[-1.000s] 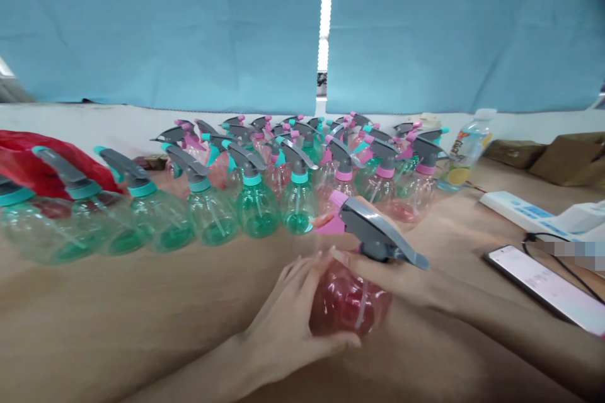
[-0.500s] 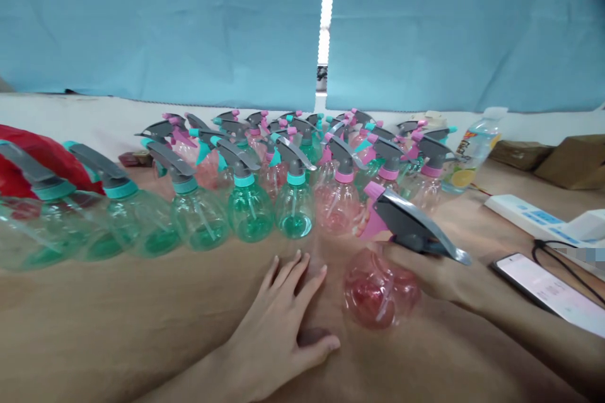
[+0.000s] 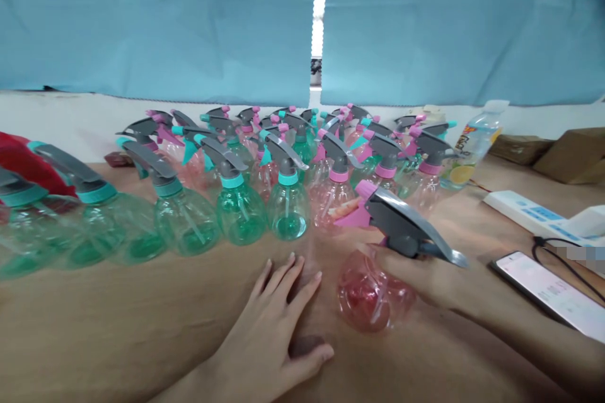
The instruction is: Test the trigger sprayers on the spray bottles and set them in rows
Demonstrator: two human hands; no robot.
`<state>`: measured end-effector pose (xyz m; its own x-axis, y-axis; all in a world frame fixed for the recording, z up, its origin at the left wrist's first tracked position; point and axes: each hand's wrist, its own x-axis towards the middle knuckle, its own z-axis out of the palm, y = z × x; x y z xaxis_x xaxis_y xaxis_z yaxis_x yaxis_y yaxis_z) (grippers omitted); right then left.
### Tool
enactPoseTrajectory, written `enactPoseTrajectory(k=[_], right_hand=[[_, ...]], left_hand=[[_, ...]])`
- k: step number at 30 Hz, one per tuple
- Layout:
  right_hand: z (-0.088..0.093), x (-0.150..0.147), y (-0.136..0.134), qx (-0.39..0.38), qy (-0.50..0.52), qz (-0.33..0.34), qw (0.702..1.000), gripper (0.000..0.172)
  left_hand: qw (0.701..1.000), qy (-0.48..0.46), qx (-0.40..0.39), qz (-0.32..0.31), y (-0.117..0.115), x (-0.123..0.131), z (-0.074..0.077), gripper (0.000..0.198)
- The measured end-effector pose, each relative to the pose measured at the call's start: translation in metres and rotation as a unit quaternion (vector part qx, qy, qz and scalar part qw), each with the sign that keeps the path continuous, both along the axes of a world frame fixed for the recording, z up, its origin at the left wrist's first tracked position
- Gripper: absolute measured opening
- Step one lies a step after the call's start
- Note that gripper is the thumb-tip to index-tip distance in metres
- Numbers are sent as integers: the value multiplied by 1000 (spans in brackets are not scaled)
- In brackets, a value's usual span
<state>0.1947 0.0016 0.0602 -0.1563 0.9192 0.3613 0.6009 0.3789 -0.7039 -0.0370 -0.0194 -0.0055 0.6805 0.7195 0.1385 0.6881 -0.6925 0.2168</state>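
My right hand [image 3: 407, 272] is closed round the neck of a pink spray bottle [image 3: 363, 293]. The bottle has a grey head and a pink nozzle; its clear pink body stands close to me. Fingertips show by the pink trigger, while the head and neck hide much of the hand. To the left of this bottle, my left hand [image 3: 269, 321] lies flat on the brown tabletop [image 3: 142, 334], fingers spread, holding nothing. Just beyond its fingertips stands a row of green spray bottles [image 3: 241, 214] with turquoise collars. A pink-collared spray bottle [image 3: 331, 198] stands behind the held one.
More spray bottles crowd the back. At right are a drink bottle [image 3: 472, 145], a white power strip [image 3: 529, 214], a phone [image 3: 553, 289] with a black cable, and brown boxes [image 3: 574, 154]. Something red [image 3: 28, 167] lies far left, and a blue cloth [image 3: 155, 25] hangs behind.
The view has turned a little, so most things sit further left. On the held spray bottle, the pink trigger and the fingertips beside it have swung outward from the neck. My left hand stays flat.
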Motion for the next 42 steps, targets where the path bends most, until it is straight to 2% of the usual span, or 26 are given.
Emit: enactPoseTrajectory(k=[3, 10, 14, 18, 23, 31, 42], right_hand=[[-8, 1, 1, 19, 29, -24, 999, 21], [-13, 3, 3, 34, 36, -13, 999, 15], [-15, 4, 2, 19, 36, -6, 999, 18], [-16, 4, 2, -4, 43, 32, 999, 23], [-16, 4, 4, -25, 25, 62, 997, 25], [-6, -2, 4, 3, 40, 76, 996, 21], [-7, -1, 2, 3, 63, 66, 996, 19]], left_hand=[[1000, 2, 2, 0, 0, 0, 0, 69], [1000, 12, -3, 0, 0, 0, 2, 67], [1000, 26, -11, 1, 1, 1, 3, 67], [999, 35, -19, 5, 0, 2, 5, 67], [999, 50, -20, 6, -1, 2, 7, 67], [999, 51, -18, 4, 1, 1, 7, 67], [998, 52, -27, 7, 0, 3, 9, 67]])
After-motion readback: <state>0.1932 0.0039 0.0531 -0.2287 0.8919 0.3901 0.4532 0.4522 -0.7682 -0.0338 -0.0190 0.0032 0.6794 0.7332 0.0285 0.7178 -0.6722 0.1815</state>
